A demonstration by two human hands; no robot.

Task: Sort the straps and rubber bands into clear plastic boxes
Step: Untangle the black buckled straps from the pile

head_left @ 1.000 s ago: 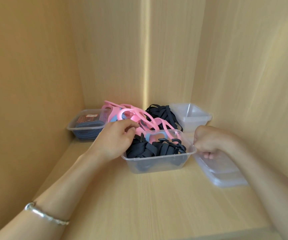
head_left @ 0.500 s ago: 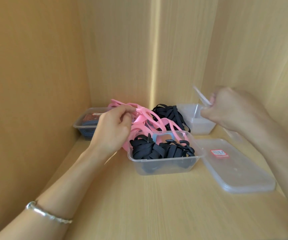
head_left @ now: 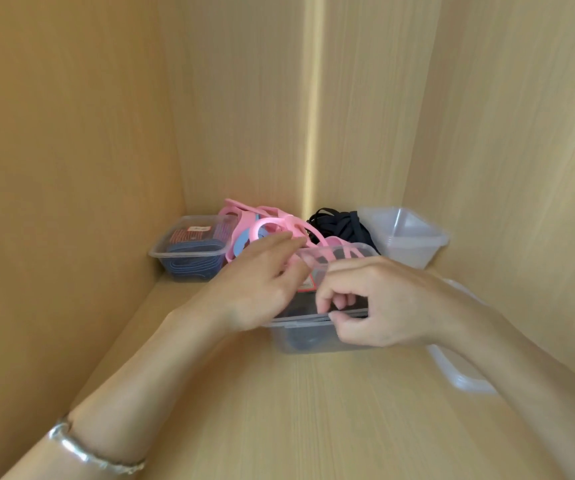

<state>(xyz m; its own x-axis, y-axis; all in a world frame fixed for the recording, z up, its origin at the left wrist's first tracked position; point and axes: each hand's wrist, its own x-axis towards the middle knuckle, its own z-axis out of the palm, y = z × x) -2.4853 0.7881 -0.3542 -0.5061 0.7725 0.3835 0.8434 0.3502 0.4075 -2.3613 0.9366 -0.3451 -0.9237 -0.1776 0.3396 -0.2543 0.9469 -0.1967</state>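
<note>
At left centre of the frame, a box (head_left: 189, 252) of blue straps stands against the wall and seems lidded; that lot is judged done. Just right of it, pink straps (head_left: 272, 225) are heaped loose, partly over the far rim of the front box (head_left: 310, 339), and are not yet boxed. The left hand (head_left: 255, 285) is held open, fingers nearly straight, laid at the far left of the lid (head_left: 317, 271); nothing is seen to be gripped by it. At centre, the front box, in which dark bands are dimly seen, is being covered: the lid's near edge is pinched between the thumb and curled fingers of the right hand (head_left: 379, 303). The lid is not seen to be fully seated. Behind, black bands (head_left: 341, 226) lie loose at the back wall and are judged unsorted. At right centre, empty boxes (head_left: 407, 237) are stacked, and a spare lid (head_left: 459, 375) lies at the right edge, so room is left for the rest.
</note>
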